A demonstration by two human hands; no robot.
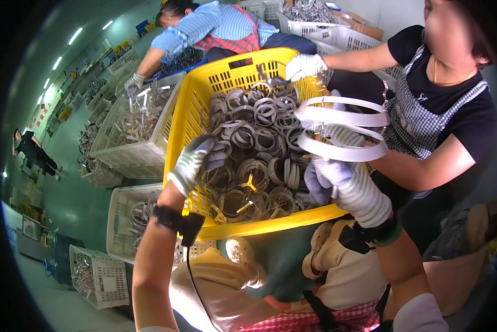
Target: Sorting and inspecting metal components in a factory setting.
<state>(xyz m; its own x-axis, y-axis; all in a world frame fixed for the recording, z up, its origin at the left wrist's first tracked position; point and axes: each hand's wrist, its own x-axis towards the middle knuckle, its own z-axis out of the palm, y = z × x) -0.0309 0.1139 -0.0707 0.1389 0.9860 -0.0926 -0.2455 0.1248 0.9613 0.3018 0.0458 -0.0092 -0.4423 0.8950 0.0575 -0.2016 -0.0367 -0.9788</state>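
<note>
A yellow plastic crate [188, 119] in front of me is heaped with several grey metal band rings [259, 149]. My left hand [196, 160], in a grey-white glove, reaches over the crate's near left wall and its fingers rest among the rings; I cannot tell whether it grips one. My right hand [345, 185], in a striped glove, is closed on a bundle of large white rings [342, 130] held above the crate's right side. A co-worker's gloved hand [305, 66] reaches into the crate's far edge.
White crates with metal parts stand at the left [140, 157], the lower left [121, 221] and the back right [342, 39]. One person sits close at the right, another bends over a crate at the back. Green floor lies at the left.
</note>
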